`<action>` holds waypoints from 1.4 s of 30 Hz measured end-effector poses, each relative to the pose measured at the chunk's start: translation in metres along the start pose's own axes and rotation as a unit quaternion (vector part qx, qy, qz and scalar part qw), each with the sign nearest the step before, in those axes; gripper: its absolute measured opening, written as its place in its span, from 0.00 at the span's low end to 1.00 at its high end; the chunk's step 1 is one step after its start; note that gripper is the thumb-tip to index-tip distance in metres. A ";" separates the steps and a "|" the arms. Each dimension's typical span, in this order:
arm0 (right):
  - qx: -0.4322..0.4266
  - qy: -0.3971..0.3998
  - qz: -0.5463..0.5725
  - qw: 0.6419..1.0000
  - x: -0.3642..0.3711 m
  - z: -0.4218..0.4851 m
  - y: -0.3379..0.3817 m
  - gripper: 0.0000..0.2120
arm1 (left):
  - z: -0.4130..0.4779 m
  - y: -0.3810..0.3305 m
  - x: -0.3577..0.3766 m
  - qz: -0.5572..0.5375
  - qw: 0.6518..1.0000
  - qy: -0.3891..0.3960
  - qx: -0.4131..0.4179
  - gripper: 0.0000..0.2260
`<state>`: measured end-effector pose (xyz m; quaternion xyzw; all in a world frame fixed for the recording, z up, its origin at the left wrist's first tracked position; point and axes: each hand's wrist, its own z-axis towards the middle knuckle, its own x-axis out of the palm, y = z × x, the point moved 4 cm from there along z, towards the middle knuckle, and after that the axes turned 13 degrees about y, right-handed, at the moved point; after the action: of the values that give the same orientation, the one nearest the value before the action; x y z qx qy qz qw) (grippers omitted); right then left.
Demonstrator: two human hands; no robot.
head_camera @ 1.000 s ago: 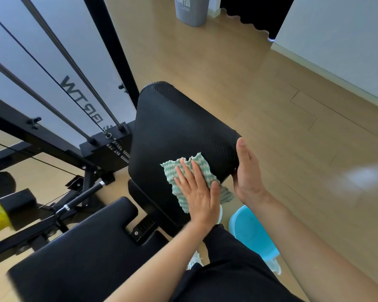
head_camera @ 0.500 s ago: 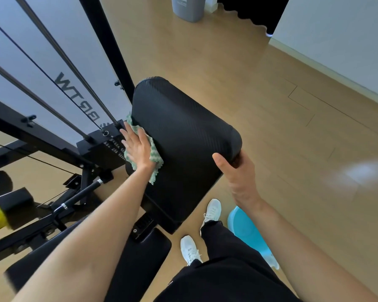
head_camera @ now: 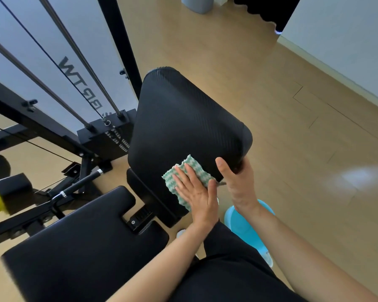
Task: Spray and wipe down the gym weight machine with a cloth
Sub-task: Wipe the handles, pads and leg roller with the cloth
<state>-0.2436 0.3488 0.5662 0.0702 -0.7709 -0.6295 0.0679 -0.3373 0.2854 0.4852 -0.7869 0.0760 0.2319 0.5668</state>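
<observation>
Cloth [head_camera: 170, 179] swept back across pad [head_camera: 183, 127] under flat left grip [head_camera: 196, 195]; right grip [head_camera: 238, 184] clasps pad's near corner.

- Left hand [head_camera: 196, 192] and right hand [head_camera: 238, 184]: bare.
- Left forearm [head_camera: 162, 262] and right forearm [head_camera: 303, 247]: bare to the frame's edge.
- Trousers [head_camera: 227, 269]: black, smooth, plain fabric.
- Shoe [head_camera: 180, 233]: white, only a sliver shows beside the trousers.
</observation>
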 end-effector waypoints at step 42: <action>0.134 0.017 -0.103 0.986 0.037 -0.021 -0.071 0.19 | 0.119 0.081 -0.118 -0.172 0.960 -0.017 -0.222 0.31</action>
<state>-0.2743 0.3077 0.5010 0.1686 -0.8354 -0.5230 0.0062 -0.5055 0.3506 0.4393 -0.8902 -0.1233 0.1556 0.4100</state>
